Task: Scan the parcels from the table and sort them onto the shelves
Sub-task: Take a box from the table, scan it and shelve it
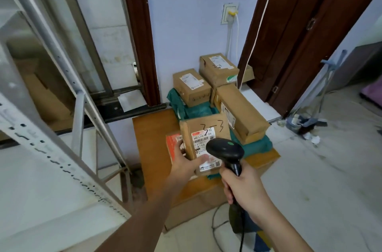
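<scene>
1. The left hand (184, 161) grips the box (204, 138) marked "3-3", tilted up on the desk (148, 140).
2. The right hand (241, 185) grasps the scanner (226, 153), its head just over the box's label.
3. Three more boxes (191, 86) lie behind.

Brown cardboard parcels (208, 138) with white labels (203, 142), green bags (198, 111), black scanner (225, 150), orange-brown desk (151, 140).

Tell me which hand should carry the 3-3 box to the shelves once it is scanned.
Left. The left hand already holds the box marked 3-3 at its near left corner, on the side of the shelf frame. The right hand is occupied gripping the scanner.
</scene>
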Demonstrator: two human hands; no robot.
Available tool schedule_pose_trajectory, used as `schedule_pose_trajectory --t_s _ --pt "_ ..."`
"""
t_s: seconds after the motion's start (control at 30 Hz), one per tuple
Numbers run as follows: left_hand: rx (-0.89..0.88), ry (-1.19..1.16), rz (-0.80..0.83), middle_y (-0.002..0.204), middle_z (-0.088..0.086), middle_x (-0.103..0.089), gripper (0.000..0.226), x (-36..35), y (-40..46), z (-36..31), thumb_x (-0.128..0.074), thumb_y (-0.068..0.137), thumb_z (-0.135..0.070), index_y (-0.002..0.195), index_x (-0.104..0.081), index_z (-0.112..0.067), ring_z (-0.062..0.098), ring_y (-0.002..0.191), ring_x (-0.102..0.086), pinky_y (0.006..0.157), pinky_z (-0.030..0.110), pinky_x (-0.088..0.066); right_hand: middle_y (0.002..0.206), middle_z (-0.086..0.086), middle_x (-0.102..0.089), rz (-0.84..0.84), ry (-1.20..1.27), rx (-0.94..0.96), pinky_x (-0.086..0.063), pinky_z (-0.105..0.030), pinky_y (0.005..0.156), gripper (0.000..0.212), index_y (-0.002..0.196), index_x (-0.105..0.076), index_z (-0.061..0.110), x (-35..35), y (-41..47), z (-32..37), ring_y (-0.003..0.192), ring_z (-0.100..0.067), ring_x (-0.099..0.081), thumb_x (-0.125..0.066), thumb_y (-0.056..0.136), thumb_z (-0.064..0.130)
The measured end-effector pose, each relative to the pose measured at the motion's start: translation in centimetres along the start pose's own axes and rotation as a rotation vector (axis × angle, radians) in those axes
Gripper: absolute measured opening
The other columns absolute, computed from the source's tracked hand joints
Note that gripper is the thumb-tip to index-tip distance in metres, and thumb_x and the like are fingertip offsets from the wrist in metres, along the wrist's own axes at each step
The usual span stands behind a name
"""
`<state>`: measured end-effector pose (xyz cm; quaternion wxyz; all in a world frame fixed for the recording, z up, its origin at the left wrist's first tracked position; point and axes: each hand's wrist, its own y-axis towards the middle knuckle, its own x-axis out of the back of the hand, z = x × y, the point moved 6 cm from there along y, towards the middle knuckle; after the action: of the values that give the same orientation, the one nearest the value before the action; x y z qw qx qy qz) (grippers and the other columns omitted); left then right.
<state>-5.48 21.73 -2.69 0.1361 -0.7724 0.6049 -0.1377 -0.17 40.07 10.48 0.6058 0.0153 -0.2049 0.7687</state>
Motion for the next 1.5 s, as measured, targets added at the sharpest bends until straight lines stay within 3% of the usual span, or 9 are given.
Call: schedule_pose_trajectory --t_s 0.1,0.37,0.47,0.63,0.77,1.07,1.17,1.33,1.5 --pt "-0.03 -0.038 -0.018 0.129 -0.007 -0.062 0.111 -0.5 -2.5 0.9 -0.098 0.068 -0.032 0.148 -0.022 -0.046 0.012 0.114 -0.066 0.092 0.039 -0.062 0.05 -0.002 -0.053 0.044 -0.075 0.006 -0.048 -0.031 0.049 0.016 0.083 -0.053 0.019 -0.1 -1.0 -0.7 0.044 -0.019 -0.052 -0.057 0.097 0.013" --pt "-0.093 -0.089 -0.155 0.143 -0.007 -0.05 0.121 -2.3 -9.2 2.0 -0.095 0.065 -0.043 0.156 -0.015 -0.031 0.01 0.125 -0.053 0.091 0.018 -0.053 0.051 -0.003 -0.051 0.219 -0.11 0.029 -0.045 -0.03 0.049 0.023 0.079 -0.055 0.012 1.9 -4.4 -2.6 0.045 -0.018 -0.05 -0.059 0.1 0.02" --pt "-0.08 -0.119 -0.249 0.143 -0.004 -0.054 0.123 -2.4 -11.6 3.3 -0.098 0.061 -0.049 0.153 -0.017 -0.038 0.013 0.127 -0.057 0.102 0.028 -0.054 0.055 -0.004 -0.052 0.301 -0.105 0.044 -0.044 -0.034 0.05 0.016 0.086 -0.057 0.013 2.7 -5.7 -3.4 0.048 -0.022 -0.05 -0.06 0.099 0.021" --pt "-0.066 -0.176 -0.383 0.128 -0.014 -0.057 0.107 -0.6 -17.0 4.8 -0.093 0.071 -0.043 0.148 -0.019 -0.038 -0.005 0.106 -0.06 0.071 0.011 -0.053 0.056 -0.007 -0.052 0.496 -0.168 0.082 -0.044 -0.036 0.053 0.004 0.101 -0.057 0.013 0.7 -8.1 -3.8 0.05 -0.026 -0.049 -0.059 0.099 0.015" --pt "-0.061 -0.249 -0.528 0.127 -0.013 -0.062 0.112 3.8 -21.8 7.1 -0.096 0.069 -0.041 0.154 -0.025 -0.024 -0.001 0.109 -0.064 0.075 0.01 -0.055 0.057 -0.006 -0.051 0.671 -0.213 0.13 -0.042 -0.033 0.048 0.005 0.099 -0.056 0.013 -3.9 -10.9 -3.1 0.047 -0.021 -0.049 -0.06 0.099 0.016" --pt "-0.038 -0.437 -0.904 0.118 0.005 -0.07 0.089 16.8 -37.8 13.6 -0.095 0.072 -0.021 0.141 -0.039 -0.021 0.007 0.088 -0.076 0.066 0.021 -0.058 0.059 -0.006 -0.064 0.94 -0.383 0.355 -0.051 -0.03 0.048 0.016 0.105 -0.06 0.033 -17.4 -20.2 -0.4 0.044 -0.018 -0.06 -0.067 0.091 0.031" --pt "-0.05 -0.514 -1.02 0.119 0.005 -0.071 0.091 21.2 -43.4 15.8 -0.096 0.071 -0.021 0.143 -0.041 -0.02 0.011 0.092 -0.077 0.068 0.023 -0.06 0.054 -0.005 -0.062 1.037 -0.361 0.327 -0.046 -0.028 0.047 0.019 0.107 -0.061 0.035 -21.8 -24.2 0.7 0.044 -0.019 -0.057 -0.068 0.09 0.027" --pt "-0.123 -0.561 -1.084 0.118 0.006 -0.077 0.096 28.6 -50.7 17.5 -0.1 0.062 -0.029 0.141 -0.046 -0.018 0.027 0.103 -0.077 0.091 0.046 -0.061 0.052 -0.006 -0.056 1.159 -0.366 0.421 -0.045 -0.031 0.047 0.015 0.103 -0.061 0.03 -27.7 -30.5 3.7 0.043 -0.021 -0.051 -0.063 0.092 0.019" --pt "-0.176 -0.597 -1.096 0.113 0.009 -0.078 0.104 35.6 -53.9 18.0 -0.103 0.044 -0.031 0.134 -0.053 -0.019 0.032 0.1 -0.077 0.093 0.052 -0.06 0.053 -0.004 -0.061 1.127 -0.35 0.503 -0.045 -0.024 0.048 0.013 0.102 -0.065 0.029 -32.6 -33.9 7.3 0.042 -0.016 -0.053 -0.065 0.09 0.024"
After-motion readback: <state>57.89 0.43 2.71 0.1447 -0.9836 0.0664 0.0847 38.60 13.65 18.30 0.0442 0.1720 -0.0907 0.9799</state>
